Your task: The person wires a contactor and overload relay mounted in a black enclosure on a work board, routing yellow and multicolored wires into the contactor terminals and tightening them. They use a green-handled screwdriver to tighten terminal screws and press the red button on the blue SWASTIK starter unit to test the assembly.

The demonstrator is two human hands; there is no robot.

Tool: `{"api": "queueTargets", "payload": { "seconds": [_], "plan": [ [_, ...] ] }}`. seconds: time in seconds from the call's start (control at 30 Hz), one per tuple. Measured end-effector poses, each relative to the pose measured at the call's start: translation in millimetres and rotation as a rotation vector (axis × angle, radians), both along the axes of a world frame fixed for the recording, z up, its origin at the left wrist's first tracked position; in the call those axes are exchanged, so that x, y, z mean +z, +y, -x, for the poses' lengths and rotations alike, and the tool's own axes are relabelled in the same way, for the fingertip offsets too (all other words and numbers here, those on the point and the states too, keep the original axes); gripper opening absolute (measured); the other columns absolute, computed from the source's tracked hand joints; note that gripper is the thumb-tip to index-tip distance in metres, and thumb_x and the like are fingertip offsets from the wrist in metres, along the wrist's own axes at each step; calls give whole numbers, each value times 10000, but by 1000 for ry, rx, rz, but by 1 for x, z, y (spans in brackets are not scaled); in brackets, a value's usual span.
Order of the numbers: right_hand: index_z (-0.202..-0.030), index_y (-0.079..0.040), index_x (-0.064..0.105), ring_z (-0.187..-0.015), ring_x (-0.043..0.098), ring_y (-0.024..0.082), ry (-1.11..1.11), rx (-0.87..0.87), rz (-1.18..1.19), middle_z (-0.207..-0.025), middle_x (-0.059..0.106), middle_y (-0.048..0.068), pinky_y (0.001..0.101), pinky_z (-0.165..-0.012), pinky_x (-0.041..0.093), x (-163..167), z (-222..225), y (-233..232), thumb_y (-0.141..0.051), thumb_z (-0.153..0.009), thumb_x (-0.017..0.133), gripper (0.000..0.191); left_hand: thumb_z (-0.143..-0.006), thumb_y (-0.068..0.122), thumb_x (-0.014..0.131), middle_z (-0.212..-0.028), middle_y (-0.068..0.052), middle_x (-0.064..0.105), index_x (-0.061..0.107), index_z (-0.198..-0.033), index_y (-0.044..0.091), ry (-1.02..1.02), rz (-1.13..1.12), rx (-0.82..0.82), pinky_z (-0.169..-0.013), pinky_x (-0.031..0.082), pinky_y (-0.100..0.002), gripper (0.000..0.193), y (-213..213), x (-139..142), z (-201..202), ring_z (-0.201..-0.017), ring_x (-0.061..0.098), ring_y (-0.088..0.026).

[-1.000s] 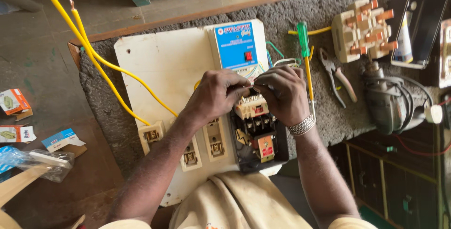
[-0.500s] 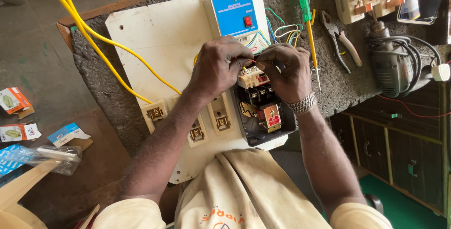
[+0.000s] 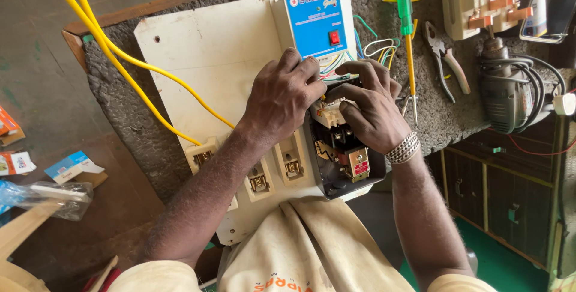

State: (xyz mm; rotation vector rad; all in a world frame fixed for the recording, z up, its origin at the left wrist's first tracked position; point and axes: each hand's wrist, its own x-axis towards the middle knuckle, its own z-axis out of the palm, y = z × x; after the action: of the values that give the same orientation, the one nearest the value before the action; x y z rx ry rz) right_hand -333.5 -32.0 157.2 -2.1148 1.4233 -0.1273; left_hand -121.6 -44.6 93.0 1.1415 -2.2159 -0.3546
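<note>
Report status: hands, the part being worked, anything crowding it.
Left hand and right hand both on the cream terminal block in the black starter box. Loose coloured wires bunched close above. Green screwdriver lies unused beside.

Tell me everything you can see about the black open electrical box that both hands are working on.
The black open electrical box looks like dark plastic or metal, with no cover, and lies flat on the white mounting board below the blue-faced unit. Inside are a cream terminal block, metal parts and a small part with a red label near its lower end. Coloured wires enter from the top. The left hand and the right hand rest on its upper part, fingers at the terminals.
</note>
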Motion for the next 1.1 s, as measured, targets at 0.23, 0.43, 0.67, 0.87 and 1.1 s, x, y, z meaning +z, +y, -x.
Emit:
{"api": "queueTargets", "payload": {
  "seconds": [0.23, 0.43, 0.67, 0.87, 1.1],
  "plan": [
    [-1184, -154, 703, -1409, 342, 371, -14, 17, -51, -1455, 510, 134, 524, -1155, 229, -13, -2, -8, -268, -887, 559, 349, -942, 115, 708, -1031, -37, 628, 752, -880, 97, 44, -44, 6, -721, 522, -342, 78, -3, -13, -4, -1015, 569, -205],
    [-1209, -131, 692, -1405, 358, 378, -8, 34, -78, -1446, 514, 137, 538, -1144, 237, -15, -2, -14, -291, -902, 550, 374, -919, 128, 712, -1011, -34, 618, 743, -852, 102, 48, -27, 15, -724, 528, -341, 77, -5, -17, -3, -1019, 580, -200],
    [-1202, -114, 691, -1380, 368, 383, -8, 49, -90, -1439, 514, 154, 539, -1141, 254, -18, 0, -15, -300, -890, 540, 393, -920, 144, 710, -1025, -22, 606, 748, -870, 118, 19, -22, -4, -779, 527, -342, 68, -5, -18, -4, -1044, 561, -199],
    [-1256, -105, 688, -1368, 383, 370, -12, 38, -58, -1417, 528, 141, 531, -1129, 259, -22, 2, -17, -324, -892, 550, 446, -923, 173, 708, -1077, -26, 604, 740, -875, 130, 8, -25, -13, -833, 495, -365, 72, -8, -15, -2, -1076, 538, -210],
    [-1176, -92, 699, -1332, 423, 355, -54, 17, -37, -1382, 552, 132, 500, -1140, 291, -28, 10, -16, -324, -898, 564, 387, -912, 198, 706, -1167, -17, 625, 737, -877, 140, -59, 12, -12, -885, 457, -358, 74, -8, -13, 6, -1100, 529, -197]
  ]
}}
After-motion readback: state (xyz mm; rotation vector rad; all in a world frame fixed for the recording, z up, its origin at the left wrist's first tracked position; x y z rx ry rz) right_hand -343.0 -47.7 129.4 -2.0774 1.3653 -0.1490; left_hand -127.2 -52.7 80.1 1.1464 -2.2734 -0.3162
